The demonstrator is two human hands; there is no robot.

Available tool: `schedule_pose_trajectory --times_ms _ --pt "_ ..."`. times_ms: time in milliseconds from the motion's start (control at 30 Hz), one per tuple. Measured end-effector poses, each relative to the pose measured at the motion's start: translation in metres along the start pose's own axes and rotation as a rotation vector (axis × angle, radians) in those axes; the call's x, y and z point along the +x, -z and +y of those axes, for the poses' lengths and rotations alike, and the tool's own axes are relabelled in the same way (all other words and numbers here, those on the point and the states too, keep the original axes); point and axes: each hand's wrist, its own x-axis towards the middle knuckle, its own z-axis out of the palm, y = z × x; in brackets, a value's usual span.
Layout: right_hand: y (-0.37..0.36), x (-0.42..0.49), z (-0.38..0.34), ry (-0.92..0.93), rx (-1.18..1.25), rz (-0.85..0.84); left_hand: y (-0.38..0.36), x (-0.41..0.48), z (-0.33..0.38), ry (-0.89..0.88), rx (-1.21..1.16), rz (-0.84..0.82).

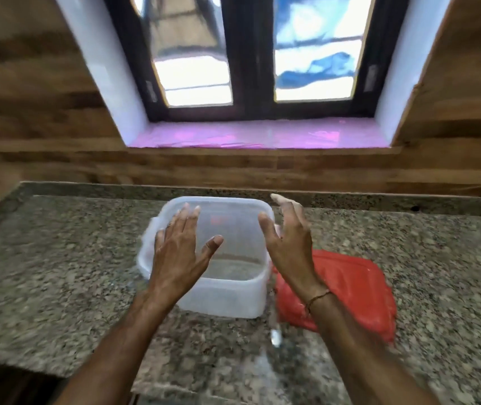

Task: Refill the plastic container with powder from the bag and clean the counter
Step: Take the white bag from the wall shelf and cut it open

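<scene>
A clear square plastic container (227, 293) stands open on the speckled granite counter (72, 273), a thin layer of powder on its bottom. My left hand (181, 252) hovers over its left rim with fingers spread and straight, holding nothing. My right hand (289, 241) is raised at its right rim, fingers straight and dusted with powder, a thread band on the wrist. A red lid (356, 290) lies flat on the counter right of the container, partly behind my right forearm. A white bag edge (145, 255) shows behind the container's left side.
A small metal spoon (275, 337) lies on the counter in front of the container. A wooden wall and a window with a pink-lined sill (248, 135) rise behind. The counter's front edge drops off at lower left. The picture is blurred by motion.
</scene>
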Motion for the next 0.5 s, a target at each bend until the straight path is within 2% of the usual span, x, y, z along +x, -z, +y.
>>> schedule_pose_trajectory --times_ms 67,267,500 --pt "-0.037 -0.005 -0.043 0.115 0.025 -0.062 0.029 -0.012 -0.046 0.046 0.01 0.054" --pt "-0.153 -0.035 -0.156 0.321 -0.009 -0.404 0.112 -0.066 -0.186 0.237 -0.033 0.183" --pt "-0.255 -0.032 -0.276 0.503 -0.049 -0.498 0.208 -0.093 -0.309 0.325 0.095 0.278"
